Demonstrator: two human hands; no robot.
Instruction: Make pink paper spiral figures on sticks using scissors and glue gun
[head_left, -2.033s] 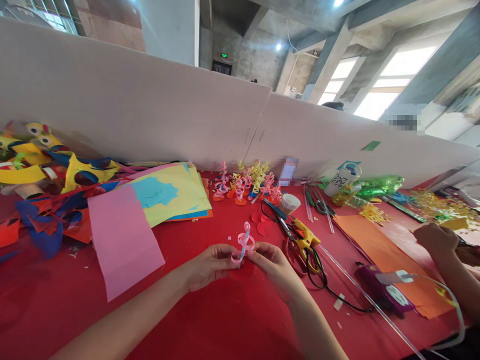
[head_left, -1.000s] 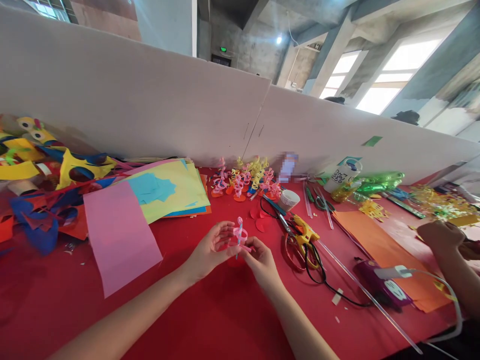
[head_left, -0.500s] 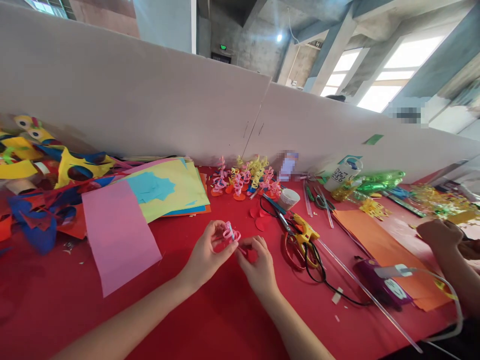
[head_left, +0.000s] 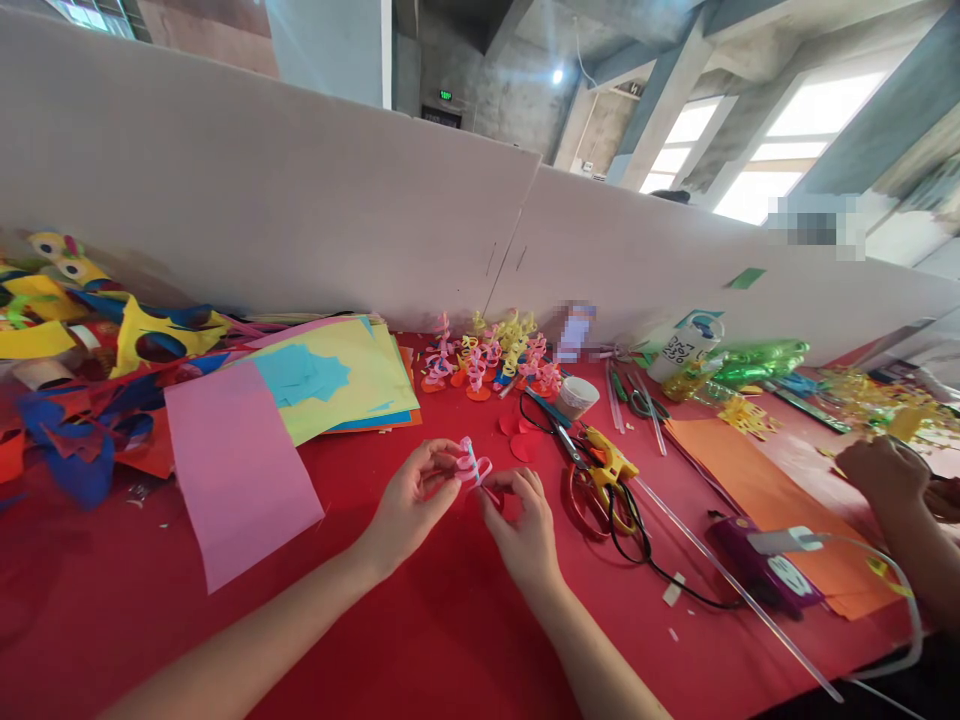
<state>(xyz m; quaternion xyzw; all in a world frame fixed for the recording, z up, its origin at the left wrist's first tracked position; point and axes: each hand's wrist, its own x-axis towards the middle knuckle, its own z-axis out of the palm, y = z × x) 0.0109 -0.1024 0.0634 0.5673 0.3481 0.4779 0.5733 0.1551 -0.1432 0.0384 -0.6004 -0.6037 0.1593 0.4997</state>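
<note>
A pink paper strip (head_left: 466,466) loops in a loose spiral around a short light-blue and white stick, held above the red table. My left hand (head_left: 412,505) pinches the left side of the spiral between thumb and fingertips. At the lower right end, my right hand (head_left: 525,525) is closed with thumb and forefinger on the same strip; its exact grip is partly hidden by the fingers. Behind my hands stand several curled paper pieces (head_left: 478,375) in pink and yellow on round bases. Red paper discs (head_left: 523,445) lie just in front of those.
Pink paper (head_left: 244,480) and a stack of coloured sheets (head_left: 367,385) lie left. To the right are scissors (head_left: 574,450), a yellow glue gun (head_left: 611,465) with black cord, a paper cup (head_left: 579,395), a clear stick (head_left: 735,580) and a purple power strip (head_left: 772,570). Another person's hand (head_left: 885,470) works far right.
The pink spiral has tilted and shifted slightly right, showing more of the stick. My left fingers have moved to its left side. The right hand has hardly moved.
</note>
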